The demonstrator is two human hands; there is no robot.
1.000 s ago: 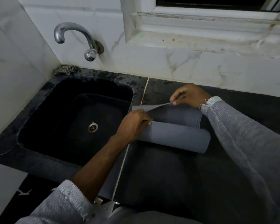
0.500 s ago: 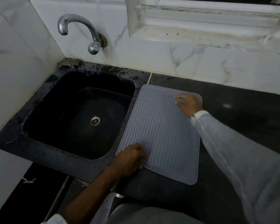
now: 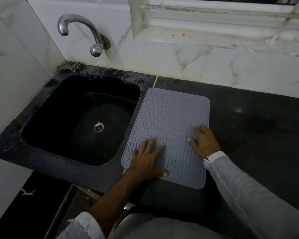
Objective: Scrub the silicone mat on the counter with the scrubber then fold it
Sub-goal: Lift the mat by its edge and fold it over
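Kitchen corner: white marble-look tiled wall (image 3: 162,56), window ledge (image 3: 214,35), chrome tap (image 3: 86,31). Black counter (image 3: 257,135) with a black sink (image 3: 79,121) set in its left part; a checked scrubber pad (image 3: 70,66) lies at the counter's back-left corner, behind the sink.

Item: grey silicone mat (image 3: 171,118), wave-ribbed, lying flat on the counter, its left edge just beside the sink rim, its near edge close to the counter's front edge.

Hands: our left hand (image 3: 145,161) and right hand (image 3: 205,142) both rest flat on the mat's near half, fingers spread and straight, gripping nothing.

Step, as we judge it: the mat is spread out for scrubbing. Next move calls for one hand reaching to the scrubber pad while the other pins the mat.

Change: half a second ago our right hand was at the mat's far right corner; a second ago the mat was partly rolled.
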